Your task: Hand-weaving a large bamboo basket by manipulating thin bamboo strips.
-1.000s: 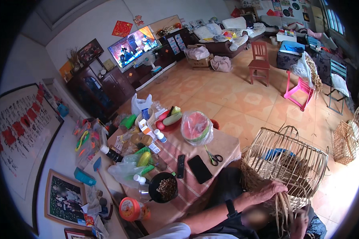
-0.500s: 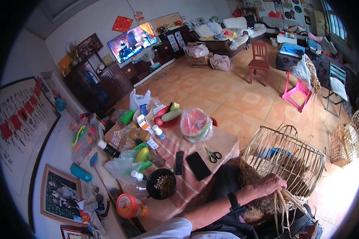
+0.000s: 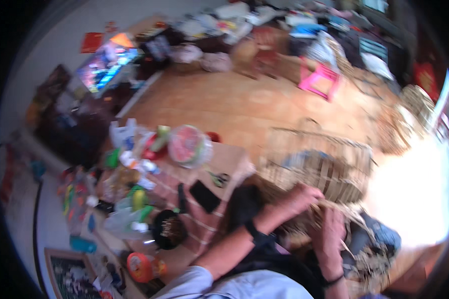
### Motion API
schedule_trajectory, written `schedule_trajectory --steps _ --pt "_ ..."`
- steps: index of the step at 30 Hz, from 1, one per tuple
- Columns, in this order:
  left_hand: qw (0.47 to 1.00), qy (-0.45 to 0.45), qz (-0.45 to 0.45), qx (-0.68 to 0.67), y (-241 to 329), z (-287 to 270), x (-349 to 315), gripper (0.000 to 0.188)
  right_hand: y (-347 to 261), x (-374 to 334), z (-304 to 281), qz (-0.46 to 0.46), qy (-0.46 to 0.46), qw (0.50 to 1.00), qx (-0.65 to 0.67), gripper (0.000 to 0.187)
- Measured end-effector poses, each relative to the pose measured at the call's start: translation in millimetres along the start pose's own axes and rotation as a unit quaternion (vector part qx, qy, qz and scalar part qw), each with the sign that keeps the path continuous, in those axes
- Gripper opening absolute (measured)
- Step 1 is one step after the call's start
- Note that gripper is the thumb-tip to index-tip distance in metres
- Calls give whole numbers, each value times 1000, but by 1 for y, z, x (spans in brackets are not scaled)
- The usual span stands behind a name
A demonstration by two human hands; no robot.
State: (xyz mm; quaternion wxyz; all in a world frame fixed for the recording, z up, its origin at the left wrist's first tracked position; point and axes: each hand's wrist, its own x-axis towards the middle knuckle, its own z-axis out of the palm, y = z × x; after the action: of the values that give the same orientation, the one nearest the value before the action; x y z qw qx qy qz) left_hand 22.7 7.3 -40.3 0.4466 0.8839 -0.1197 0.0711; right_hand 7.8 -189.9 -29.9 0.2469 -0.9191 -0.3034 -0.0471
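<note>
Pinching pale plant strips (image 3: 355,215) with left hand (image 3: 303,197), beside slatted basket (image 3: 341,182). Cannot tell grip of right hand (image 3: 329,234), alongside.

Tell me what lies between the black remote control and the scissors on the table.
In the head view, a black smartphone lies between the remote control and the scissors.

a home's living room, shown by its lit television (image 3: 107,67) and sofa (image 3: 233,11).
</note>
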Motion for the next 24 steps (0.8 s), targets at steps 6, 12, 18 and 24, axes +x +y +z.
schedule_trajectory --steps 6,12,18,24 --pt "1000 14 -19 7 1 -8 -1 20 18 -14 19 51 -48 995 71 29" --pt "1000 10 -24 13 12 -13 3 17 10 -39 -6 127 -98 918 363 14" --pt "995 -79 27 51 21 -31 -6 30 29 -14 -54 332 -200 646 658 18" --pt "995 -95 6 32 28 -27 -10 36 34 28 -76 246 -210 512 796 23"
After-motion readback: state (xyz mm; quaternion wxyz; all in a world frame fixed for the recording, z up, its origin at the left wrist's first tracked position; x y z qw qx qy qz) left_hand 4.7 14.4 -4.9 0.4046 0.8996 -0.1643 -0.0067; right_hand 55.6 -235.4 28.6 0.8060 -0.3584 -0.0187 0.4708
